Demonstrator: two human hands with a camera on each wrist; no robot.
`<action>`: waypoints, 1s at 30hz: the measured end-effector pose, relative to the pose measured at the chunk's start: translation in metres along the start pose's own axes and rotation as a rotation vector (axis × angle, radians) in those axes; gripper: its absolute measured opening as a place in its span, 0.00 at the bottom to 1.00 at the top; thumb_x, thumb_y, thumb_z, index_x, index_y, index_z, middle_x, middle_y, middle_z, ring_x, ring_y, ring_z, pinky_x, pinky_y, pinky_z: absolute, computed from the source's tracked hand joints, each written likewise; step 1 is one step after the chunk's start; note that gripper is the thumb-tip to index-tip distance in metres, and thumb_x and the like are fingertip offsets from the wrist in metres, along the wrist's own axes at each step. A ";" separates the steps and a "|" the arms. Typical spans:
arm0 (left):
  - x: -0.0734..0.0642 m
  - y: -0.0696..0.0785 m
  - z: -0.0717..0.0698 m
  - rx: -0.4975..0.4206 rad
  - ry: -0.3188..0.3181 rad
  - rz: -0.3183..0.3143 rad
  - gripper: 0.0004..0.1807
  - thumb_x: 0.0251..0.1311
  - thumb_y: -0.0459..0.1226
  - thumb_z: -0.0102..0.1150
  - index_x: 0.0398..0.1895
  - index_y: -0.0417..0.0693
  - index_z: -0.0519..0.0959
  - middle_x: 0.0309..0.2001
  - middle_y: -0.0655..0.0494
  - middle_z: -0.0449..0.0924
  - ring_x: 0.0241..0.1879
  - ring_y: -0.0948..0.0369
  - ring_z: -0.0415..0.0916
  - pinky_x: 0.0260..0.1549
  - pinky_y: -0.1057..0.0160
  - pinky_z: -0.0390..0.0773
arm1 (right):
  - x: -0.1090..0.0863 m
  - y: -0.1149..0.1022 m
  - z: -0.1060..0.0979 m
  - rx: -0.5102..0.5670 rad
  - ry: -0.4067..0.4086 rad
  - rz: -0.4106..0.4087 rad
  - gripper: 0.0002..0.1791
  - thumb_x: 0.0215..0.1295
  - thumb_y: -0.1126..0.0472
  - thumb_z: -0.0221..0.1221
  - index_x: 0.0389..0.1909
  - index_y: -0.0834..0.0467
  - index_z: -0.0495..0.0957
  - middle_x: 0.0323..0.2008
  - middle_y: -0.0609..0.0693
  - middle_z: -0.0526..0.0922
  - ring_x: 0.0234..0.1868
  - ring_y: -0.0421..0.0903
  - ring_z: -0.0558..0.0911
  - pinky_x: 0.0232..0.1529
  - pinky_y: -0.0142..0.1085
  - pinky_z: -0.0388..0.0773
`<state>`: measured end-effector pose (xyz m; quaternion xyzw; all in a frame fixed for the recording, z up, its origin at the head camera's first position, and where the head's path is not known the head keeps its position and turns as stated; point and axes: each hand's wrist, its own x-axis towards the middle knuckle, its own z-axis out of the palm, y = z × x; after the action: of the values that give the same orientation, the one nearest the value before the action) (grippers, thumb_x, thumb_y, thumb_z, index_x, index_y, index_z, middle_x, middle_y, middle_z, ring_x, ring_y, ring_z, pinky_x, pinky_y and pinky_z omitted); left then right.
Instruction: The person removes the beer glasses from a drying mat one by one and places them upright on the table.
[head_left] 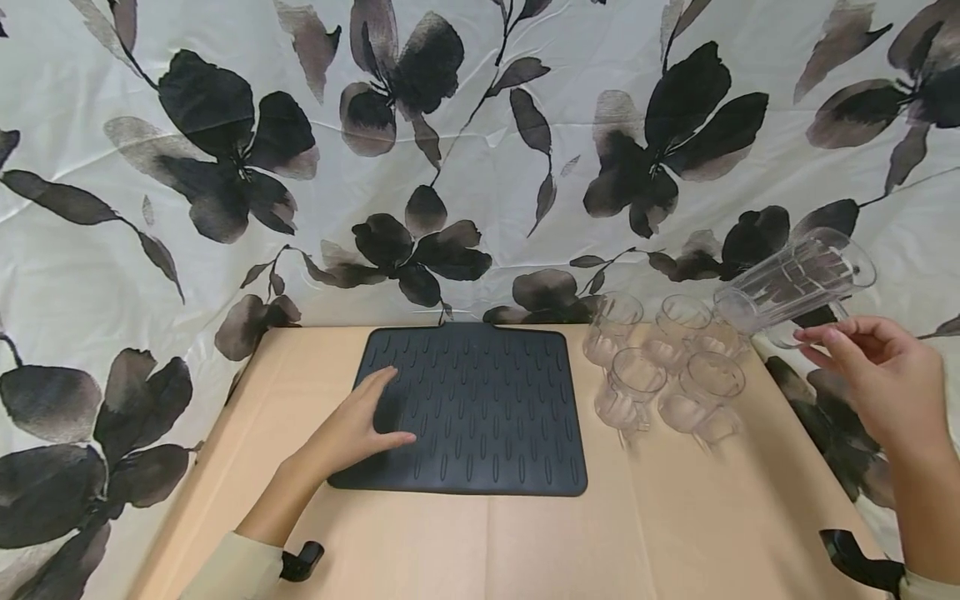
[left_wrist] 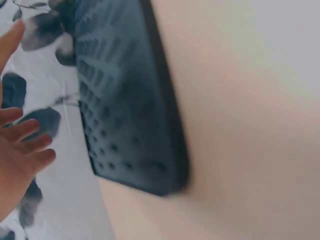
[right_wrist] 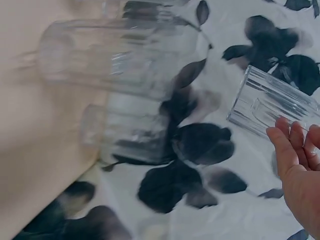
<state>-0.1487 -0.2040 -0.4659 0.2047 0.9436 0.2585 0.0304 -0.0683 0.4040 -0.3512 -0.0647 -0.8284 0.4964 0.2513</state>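
Observation:
My right hand [head_left: 888, 383] grips a clear mug [head_left: 795, 283] by its handle at the far right. The mug is tilted, its mouth up to the right and its base down to the left. In the right wrist view the fingers of that hand [right_wrist: 300, 167] curl at the handle of the mug [right_wrist: 267, 100]. Several other clear mugs [head_left: 639, 372] stand close together on the table, just left of the held one. My left hand [head_left: 352, 429] hovers over the left side of a dark ribbed mat [head_left: 480, 417], thumb and fingers spread, holding nothing.
The light tan table [head_left: 540, 542] carries the mat at its middle and the mugs to the right of it. A white cloth with dark flowers [head_left: 487, 175] hangs behind the table and shows along both sides.

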 end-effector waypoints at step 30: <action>-0.061 -0.072 0.005 -0.019 -0.200 -0.204 0.70 0.39 0.56 0.83 0.74 0.19 0.55 0.78 0.21 0.41 0.77 0.24 0.40 0.71 0.26 0.51 | -0.050 0.106 -0.016 -0.434 -0.081 0.157 0.15 0.76 0.55 0.60 0.47 0.65 0.76 0.28 0.07 0.70 0.29 0.09 0.70 0.42 0.20 0.73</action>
<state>-0.1190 -0.2827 -0.5097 0.1321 0.9493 0.2411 0.1525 -0.0323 0.4513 -0.4536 -0.1614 -0.9176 0.3268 0.1585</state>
